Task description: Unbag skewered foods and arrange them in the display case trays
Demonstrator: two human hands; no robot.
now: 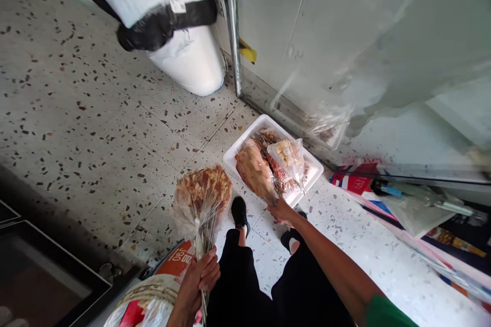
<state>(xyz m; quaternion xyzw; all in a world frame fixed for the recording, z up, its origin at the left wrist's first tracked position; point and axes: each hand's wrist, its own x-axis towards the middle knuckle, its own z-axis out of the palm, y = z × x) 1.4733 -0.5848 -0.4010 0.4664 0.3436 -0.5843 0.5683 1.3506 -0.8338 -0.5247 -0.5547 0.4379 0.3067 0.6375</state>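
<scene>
Head view, orange bag (pixel 169 269) with partly legible white print (pixel 185 257), left hand (pixel 201 275) clamped on skewer bundle (pixel 205 191) beside it, pointing forward lengthwise, right hand (pixel 283 211) clamped on second bundle (pixel 253 167), slanting forward-left in white tray (pixel 315 167).

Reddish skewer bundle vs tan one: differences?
Frilly reddish-brown skewer bundle fans wide; smoother tan skewer bundle is narrower. The frilly one shows long sticks; the tan one, a short stretch. The frilly one is away from the white rectangular tray; the tan one overlaps it in view. Both are gripped by the sticks, in left hand and right hand.
</scene>
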